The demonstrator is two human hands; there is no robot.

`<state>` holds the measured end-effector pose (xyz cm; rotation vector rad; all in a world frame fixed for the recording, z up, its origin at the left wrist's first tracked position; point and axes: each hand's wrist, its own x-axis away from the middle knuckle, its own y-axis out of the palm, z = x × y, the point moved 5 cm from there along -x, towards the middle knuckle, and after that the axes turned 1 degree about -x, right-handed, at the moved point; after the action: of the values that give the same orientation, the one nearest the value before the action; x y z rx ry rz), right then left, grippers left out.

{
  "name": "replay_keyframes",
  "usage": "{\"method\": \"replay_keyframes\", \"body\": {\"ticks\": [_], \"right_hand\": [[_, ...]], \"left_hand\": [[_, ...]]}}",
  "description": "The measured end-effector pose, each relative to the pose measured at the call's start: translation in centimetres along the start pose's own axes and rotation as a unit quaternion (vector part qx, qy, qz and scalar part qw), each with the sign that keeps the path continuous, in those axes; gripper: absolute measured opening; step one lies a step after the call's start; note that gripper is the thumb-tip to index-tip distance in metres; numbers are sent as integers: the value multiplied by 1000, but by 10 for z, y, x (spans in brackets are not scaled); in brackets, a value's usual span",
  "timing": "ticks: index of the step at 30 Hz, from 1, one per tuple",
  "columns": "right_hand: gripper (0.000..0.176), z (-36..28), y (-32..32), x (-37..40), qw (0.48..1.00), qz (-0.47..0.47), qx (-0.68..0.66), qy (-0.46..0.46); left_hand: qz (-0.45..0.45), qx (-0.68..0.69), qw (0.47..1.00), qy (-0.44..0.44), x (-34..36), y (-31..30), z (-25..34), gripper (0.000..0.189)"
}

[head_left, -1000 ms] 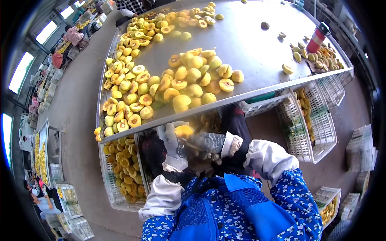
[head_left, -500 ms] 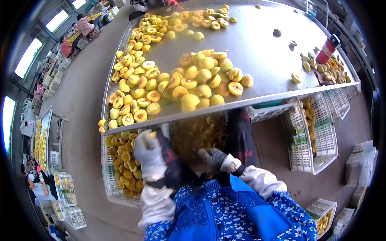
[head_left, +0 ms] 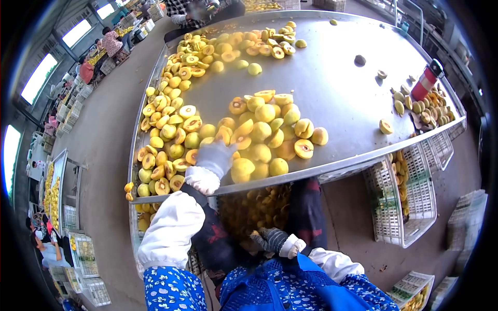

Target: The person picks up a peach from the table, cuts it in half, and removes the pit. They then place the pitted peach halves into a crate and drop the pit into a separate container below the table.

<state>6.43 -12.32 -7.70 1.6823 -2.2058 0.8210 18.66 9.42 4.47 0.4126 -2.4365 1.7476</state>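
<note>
Reaching over the near edge of a metal table (head_left: 342, 83), my gloved left hand (head_left: 214, 158) lies palm down against the yellow fruit, its fingers pointing into a heap of halved fruit (head_left: 262, 129). The glove is blurred and hides what is under it, so I cannot tell whether those fingers are apart or closed on a piece.

My gloved right hand (head_left: 272, 240) is lower, in front of my lap and well apart from the left, with its fingers curled. Whether they are clamped on anything I cannot tell; the fingertips are too small and unclear. Just beyond it, under the table edge and between my knees, is a dim mass of fruit pieces (head_left: 255, 206).

The heap sits near the table's front edge, some halves showing orange-brown centres. To its left, more fruit (head_left: 168, 131) forms a long band along the table's left side and up to the far end. There a person in a checked top (head_left: 179, 9) is partly in view.

On the right of the table, a red flask with a black lid (head_left: 426, 81) stands beside a pile of duller, brownish fruit (head_left: 434, 108). Below that side, a white plastic crate (head_left: 385, 215) holds yellow pieces.
</note>
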Motion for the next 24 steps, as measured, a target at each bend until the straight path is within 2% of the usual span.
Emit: {"method": "replay_keyframes", "body": {"ticks": [2,3,6,8,10,11,12,14,15,16,17,18,20,21,22,23,24], "right_hand": [[55,12,5,-6,999,27,5,-23],[54,16,7,-9,996,65,48,-40],[52,-7,-2,0,998,5,52,-36],[52,-14,1,7,996,13,64,-55],[52,-17,3,12,991,46,87,-86],[51,-15,1,16,991,51,104,-61],[47,-10,-3,14,992,93,47,-73],[40,20,2,9,981,159,-71,-87],[31,26,0,5,972,187,-105,-92],[36,12,-10,12,964,198,-155,-88],[34,-9,-21,24,960,208,-157,-100],[33,-27,-32,31,956,219,-160,-110],[30,-45,-44,29,945,239,-149,-165],[28,-44,-43,20,932,259,-167,-192],[26,-78,-58,39,925,288,-74,-238],[26,-86,-60,37,908,305,-23,-285],[26,-91,-58,36,887,321,29,-330]], "left_hand": [[35,80,995,-42,12,10,0,39],[57,118,989,-63,21,15,0,37],[70,208,971,-94,31,37,-4,45],[144,269,950,-61,27,45,-7,49],[116,345,921,-140,34,30,-11,50],[148,469,857,-155,37,26,-17,47],[171,585,776,-165,41,27,-25,44],[193,782,562,-187,61,45,-35,39],[183,842,485,-152,70,51,-35,36],[175,891,403,-115,79,51,-36,32],[158,921,331,-130,91,52,-28,34],[176,932,303,-94,97,58,-23,42],[169,961,213,-59,117,55,-4,47],[178,959,210,-65,124,57,4,47],[187,957,208,-70,128,59,13,48],[195,956,207,-74,132,60,21,48],[215,944,242,-62,137,57,28,48]]}}
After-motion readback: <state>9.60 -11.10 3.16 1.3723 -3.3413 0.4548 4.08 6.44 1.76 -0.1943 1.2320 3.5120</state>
